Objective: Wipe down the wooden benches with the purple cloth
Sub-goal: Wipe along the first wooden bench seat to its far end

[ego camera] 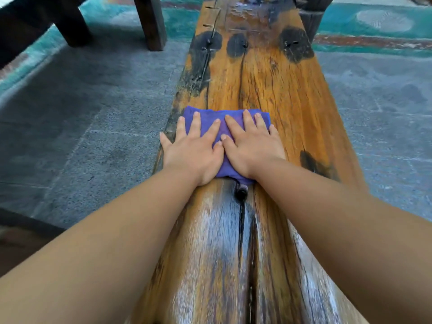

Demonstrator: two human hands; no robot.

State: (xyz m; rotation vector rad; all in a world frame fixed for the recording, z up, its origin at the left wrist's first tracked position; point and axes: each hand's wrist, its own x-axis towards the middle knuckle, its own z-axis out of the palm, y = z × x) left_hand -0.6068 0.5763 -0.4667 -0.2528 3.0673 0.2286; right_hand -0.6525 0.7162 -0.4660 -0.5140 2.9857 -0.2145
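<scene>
A long wooden bench (287, 90) runs away from me down the middle of the view, orange-brown with dark knots and a crack along its centre. The purple cloth (208, 115) lies flat on the bench's left half. My left hand (194, 148) presses on the cloth's left part with its fingers spread, the little finger at the bench's left edge. My right hand (252, 143) presses flat on the cloth's right part, thumb touching the left hand. The bench surface near me looks wet and shiny.
Grey stone paving (81, 118) lies on both sides of the bench, with teal painted floor (374, 22) farther back. Dark wooden legs (149, 22) of other furniture stand at the upper left. A dark post (311, 17) rises by the bench's far right.
</scene>
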